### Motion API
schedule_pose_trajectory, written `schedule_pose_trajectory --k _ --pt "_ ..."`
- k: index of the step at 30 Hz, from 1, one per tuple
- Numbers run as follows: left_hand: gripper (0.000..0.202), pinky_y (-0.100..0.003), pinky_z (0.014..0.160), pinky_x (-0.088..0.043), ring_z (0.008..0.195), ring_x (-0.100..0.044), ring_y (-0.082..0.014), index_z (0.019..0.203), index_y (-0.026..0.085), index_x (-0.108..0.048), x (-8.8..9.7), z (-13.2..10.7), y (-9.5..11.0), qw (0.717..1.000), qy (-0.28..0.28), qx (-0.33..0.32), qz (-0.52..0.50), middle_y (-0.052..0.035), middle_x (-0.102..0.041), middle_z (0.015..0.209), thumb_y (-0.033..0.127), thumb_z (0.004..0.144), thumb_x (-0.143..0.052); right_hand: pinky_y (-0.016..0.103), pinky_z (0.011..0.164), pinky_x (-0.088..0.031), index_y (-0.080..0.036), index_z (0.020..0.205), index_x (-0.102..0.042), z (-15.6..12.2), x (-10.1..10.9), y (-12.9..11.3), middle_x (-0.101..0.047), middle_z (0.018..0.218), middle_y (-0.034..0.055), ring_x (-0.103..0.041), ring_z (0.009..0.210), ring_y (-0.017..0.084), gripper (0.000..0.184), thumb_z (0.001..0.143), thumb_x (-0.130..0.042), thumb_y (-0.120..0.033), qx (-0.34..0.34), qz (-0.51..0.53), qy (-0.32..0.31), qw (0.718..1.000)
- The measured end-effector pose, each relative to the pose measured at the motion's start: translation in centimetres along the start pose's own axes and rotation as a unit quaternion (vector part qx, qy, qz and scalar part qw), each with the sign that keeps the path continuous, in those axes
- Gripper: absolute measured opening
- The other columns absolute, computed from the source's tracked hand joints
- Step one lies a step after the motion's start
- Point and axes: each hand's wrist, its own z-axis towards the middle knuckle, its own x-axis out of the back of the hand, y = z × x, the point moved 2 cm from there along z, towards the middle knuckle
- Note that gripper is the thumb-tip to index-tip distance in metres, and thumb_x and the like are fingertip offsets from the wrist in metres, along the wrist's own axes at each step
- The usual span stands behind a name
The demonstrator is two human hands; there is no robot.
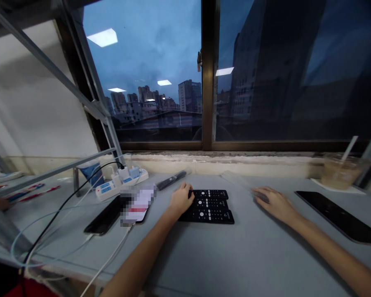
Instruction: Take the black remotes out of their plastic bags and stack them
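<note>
Three black remote controls (214, 205) lie side by side on the grey table. My left hand (181, 200) is at their left ends, its fingers closed on the end of the farthest one. Its palm covers part of the remotes. To the right, my right hand (273, 203) is blurred, with bent fingers pinching the near end of a clear plastic sleeve (238, 180) that slants toward the window. Beyond my left hand lies another dark remote in clear wrapping (172, 180).
Left are a black phone (104, 216), a phone with a lit screen (142, 204), white cables and a power strip (123, 183). A dark tablet-like slab (336, 214) and an iced drink cup (340, 172) stand right. A window (207, 82) rises behind.
</note>
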Motion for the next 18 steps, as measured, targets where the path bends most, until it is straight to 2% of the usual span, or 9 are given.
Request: schedule_pose_trajectory --k 4,10,14,18 --pt "0.019 -0.028 0.073 -0.042 0.085 -0.056 -0.0176 0.098 0.021 -0.053 0.1 0.1 -0.2 1.0 0.028 0.012 0.005 -0.004 -0.053 0.101 0.027 0.083 -0.044 0.041 0.079 -0.046 -0.022 0.101 -0.062 0.0 0.3 0.0 -0.064 0.103 0.0063 -0.06 0.091 0.025 0.035 0.075 -0.041 -0.031 -0.005 0.006 0.018 1.0" --pt "0.02 -0.031 0.077 -0.04 0.088 -0.056 -0.021 0.096 0.02 -0.057 2.4 0.4 -2.2 0.991 0.099 0.082 0.024 -0.0059 -0.056 0.098 0.028 0.084 -0.042 0.039 0.08 -0.046 -0.021 0.094 -0.063 0.1 0.6 -0.9 -0.064 0.1 0.006 -0.06 0.09 0.024 0.03 0.075 -0.042 -0.032 0.024 0.064 0.055 0.996" --pt "0.02 -0.03 0.073 -0.04 0.083 -0.057 -0.0206 0.092 0.019 -0.058 3.1 0.4 -3.9 0.987 0.098 0.123 0.027 -0.0057 -0.058 0.094 0.027 0.084 -0.042 0.035 0.079 -0.047 -0.021 0.09 -0.064 0.0 1.0 -2.1 -0.065 0.096 0.0052 -0.06 0.088 0.021 0.027 0.078 -0.041 -0.027 0.067 0.099 0.059 0.991" --pt "0.023 -0.032 0.08 -0.039 0.093 -0.055 -0.0224 0.101 0.018 -0.057 2.7 0.6 -4.8 0.985 0.103 0.132 0.038 -0.0074 -0.058 0.1 0.025 0.084 -0.043 0.035 0.076 -0.048 -0.022 0.09 -0.064 -0.3 1.4 -3.2 -0.066 0.094 0.0044 -0.06 0.085 0.021 0.026 0.081 -0.039 -0.026 0.086 0.124 0.053 0.987"
